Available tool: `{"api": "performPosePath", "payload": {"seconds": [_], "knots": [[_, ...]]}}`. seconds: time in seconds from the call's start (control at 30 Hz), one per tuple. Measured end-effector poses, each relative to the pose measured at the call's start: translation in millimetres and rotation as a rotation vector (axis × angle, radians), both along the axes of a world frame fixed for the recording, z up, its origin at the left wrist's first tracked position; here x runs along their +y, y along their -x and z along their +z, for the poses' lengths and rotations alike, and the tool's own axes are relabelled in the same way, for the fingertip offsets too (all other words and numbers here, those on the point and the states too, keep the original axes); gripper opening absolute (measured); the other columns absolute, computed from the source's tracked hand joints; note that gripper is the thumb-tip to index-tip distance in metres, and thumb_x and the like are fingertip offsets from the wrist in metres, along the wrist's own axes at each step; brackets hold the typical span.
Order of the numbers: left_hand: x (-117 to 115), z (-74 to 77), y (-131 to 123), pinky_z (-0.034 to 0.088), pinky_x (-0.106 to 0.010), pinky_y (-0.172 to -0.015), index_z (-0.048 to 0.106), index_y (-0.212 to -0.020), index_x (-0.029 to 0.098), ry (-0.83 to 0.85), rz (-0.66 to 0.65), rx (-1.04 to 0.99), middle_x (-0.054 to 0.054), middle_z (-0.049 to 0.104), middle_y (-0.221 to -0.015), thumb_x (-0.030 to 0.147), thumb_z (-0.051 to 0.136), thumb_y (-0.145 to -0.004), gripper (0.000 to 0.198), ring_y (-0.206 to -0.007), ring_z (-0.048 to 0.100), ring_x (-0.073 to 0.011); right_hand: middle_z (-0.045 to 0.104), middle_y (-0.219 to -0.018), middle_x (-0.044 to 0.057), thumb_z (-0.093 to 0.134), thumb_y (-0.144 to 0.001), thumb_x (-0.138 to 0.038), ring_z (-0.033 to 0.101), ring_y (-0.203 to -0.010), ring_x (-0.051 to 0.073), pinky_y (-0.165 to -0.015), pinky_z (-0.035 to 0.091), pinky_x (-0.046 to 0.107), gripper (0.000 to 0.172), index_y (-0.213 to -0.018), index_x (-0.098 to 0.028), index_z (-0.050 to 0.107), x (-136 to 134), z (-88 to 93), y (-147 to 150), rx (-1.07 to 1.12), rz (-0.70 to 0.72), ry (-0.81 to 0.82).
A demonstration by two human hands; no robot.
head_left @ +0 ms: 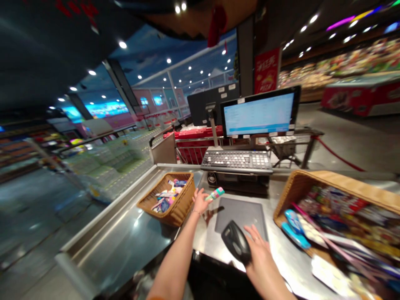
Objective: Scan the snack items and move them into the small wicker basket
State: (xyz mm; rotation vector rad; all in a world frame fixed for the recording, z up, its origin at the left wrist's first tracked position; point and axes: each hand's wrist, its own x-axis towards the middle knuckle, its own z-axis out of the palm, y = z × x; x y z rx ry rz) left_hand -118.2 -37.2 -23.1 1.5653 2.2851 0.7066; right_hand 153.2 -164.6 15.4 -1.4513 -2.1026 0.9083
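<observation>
Between the fingers of my left hand [200, 202] is a small slim packet [215, 193] in teal and pink; its exact kind is too blurred to tell. That hand is raised over the metal counter [201, 237], just right of a wicker basket [183, 208] of small colourful packages. My right hand [258, 252] grips a black handheld barcode scanner [235, 241], whose head points up and left. The scanner is over the near edge of a grey mat [242, 212]. Part of its handle is hidden by my palm.
A large wicker basket [340, 178] full of mixed packaged goods stands on the right, with a blue item [294, 223] at its near left side. At the back are a keyboard [237, 159] and a lit monitor [259, 114]. Red shopping carts [193, 152] stand behind the counter.
</observation>
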Motion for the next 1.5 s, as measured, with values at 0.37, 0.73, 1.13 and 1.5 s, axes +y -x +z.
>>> {"api": "performPosePath", "payload": {"seconds": [0.37,0.73,1.13,1.5], "knots": [[-6.3,-3.3,4.9,0.017,-0.059,-0.119,0.076,-0.099,0.026,-0.008,0.012,-0.017,-0.006,0.044,-0.155,0.031,0.070,-0.077,0.023,-0.150,0.018,-0.0308,0.045,-0.155,0.019,0.043,-0.065,0.003,0.026,-0.150,0.039,-0.117,0.033,0.062,0.068,-0.129,-0.013,0.060,0.0,-2.8,0.9,-0.198,0.119,-0.095],[-7.1,-3.2,9.7,0.019,-0.058,-0.119,0.077,-0.096,0.024,-0.069,0.019,-0.033,-0.008,0.048,-0.152,0.031,0.074,-0.075,0.022,-0.149,0.021,-0.0334,0.044,-0.156,0.017,0.041,-0.062,0.005,0.025,-0.151,0.037,-0.117,0.035,0.061,0.076,-0.134,-0.016,0.057,2.9,-9.7,4.7,-0.228,0.145,-0.106],[-9.1,4.6,13.1,0.020,-0.057,-0.120,0.077,-0.093,0.024,-0.149,0.011,-0.044,-0.008,0.049,-0.151,0.029,0.076,-0.073,0.021,-0.149,0.021,-0.0321,0.043,-0.157,0.017,0.038,-0.064,0.005,0.024,-0.151,0.037,-0.116,0.036,0.062,0.077,-0.135,-0.016,0.056,3.9,-6.6,7.3,-0.227,0.148,-0.106],[-15.6,16.4,18.2,0.018,-0.054,-0.121,0.077,-0.095,0.024,-0.163,0.011,-0.020,-0.009,0.050,-0.150,0.028,0.076,-0.073,0.023,-0.149,0.021,-0.0322,0.043,-0.156,0.017,0.040,-0.063,0.005,0.025,-0.150,0.038,-0.116,0.036,0.062,0.077,-0.134,-0.017,0.057,2.6,-11.2,8.1,-0.188,0.157,-0.130]]}}
